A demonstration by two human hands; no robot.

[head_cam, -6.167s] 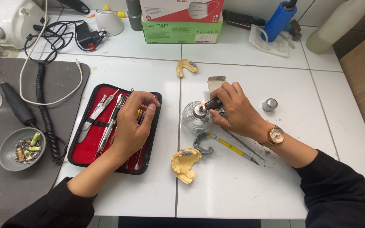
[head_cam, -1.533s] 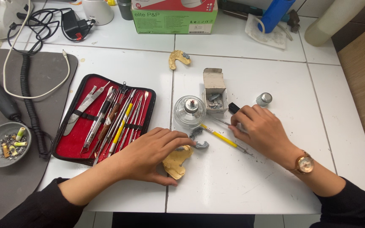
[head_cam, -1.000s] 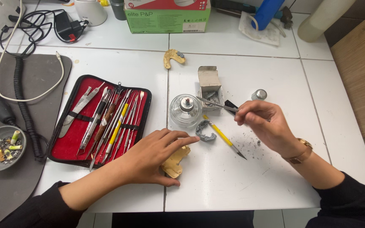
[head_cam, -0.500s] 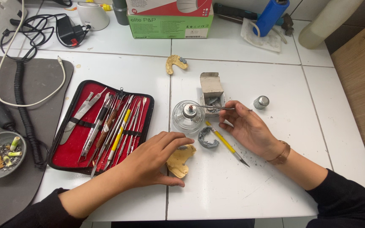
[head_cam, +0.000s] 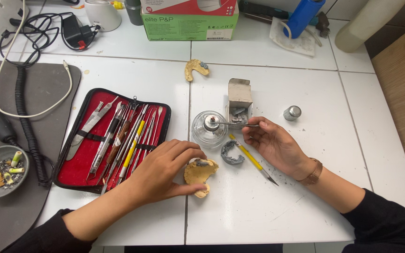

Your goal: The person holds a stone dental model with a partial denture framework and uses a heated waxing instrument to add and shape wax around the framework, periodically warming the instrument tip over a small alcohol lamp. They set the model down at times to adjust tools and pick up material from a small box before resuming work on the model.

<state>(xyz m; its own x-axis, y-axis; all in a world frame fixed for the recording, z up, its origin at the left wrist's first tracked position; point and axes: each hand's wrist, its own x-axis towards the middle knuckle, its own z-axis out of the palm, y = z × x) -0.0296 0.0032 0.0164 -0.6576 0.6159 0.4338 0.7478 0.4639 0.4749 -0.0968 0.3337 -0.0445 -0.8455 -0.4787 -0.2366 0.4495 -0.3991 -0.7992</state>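
While both forearms rest low on the white table (head_cam: 268, 206), the scene reads near to far:
Left hand (head_cam: 162, 171): curled loosely over the yellow dental cast (head_cam: 200, 172), fingertips pinning it flat.
Right hand (head_cam: 275, 145): pinched shut on a thin metal instrument (head_cam: 234, 124), tip at the wick of the glass spirit lamp (head_cam: 208, 130).
Grey wax rim (head_cam: 231, 153): loose, just beside the yellow-handled knife (head_cam: 251, 160).
Risk: a nudged lamp could tip; an overheated tip could burn fingers.
Farther: red instrument case (head_cam: 111, 138), small box (head_cam: 239, 96), second cast (head_cam: 195, 69).
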